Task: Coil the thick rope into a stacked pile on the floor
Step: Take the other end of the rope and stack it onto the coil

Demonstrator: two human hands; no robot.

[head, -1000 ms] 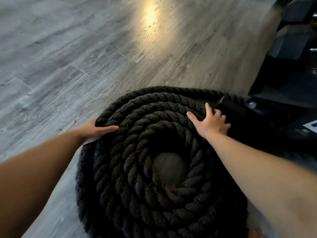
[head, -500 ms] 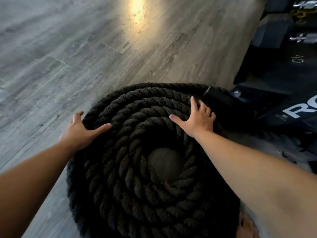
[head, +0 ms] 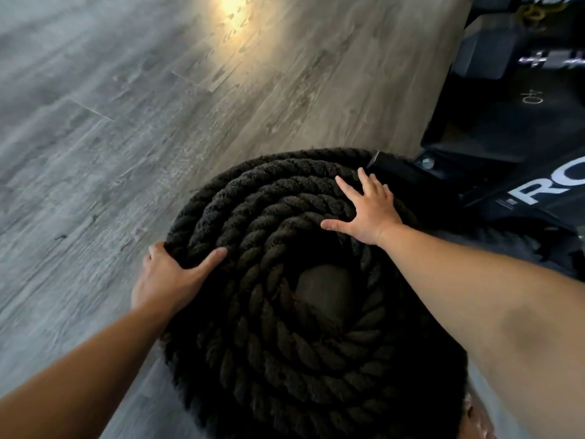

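The thick black rope (head: 269, 343) lies coiled in a round stacked pile on the grey wood floor (head: 126, 137), with a small gap of floor showing at its centre. My left hand (head: 167, 277) grips the pile's left outer edge, thumb laid over the top turn and fingers wrapped round the outside. On the far right of the coil, my right hand (head: 370, 210) rests flat on the top turns with its fingers spread. The pile's near edge runs out of the frame at the bottom.
A black equipment frame (head: 544, 185) with white letters stands right against the coil's far right side. Dumbbells (head: 550, 60) sit on a rack behind it. Open floor stretches to the left and beyond the coil.
My left hand has gone from lying flat against the coil's side to clasping its outer turn. The right hand stays flat on top, fingers spread a little wider.
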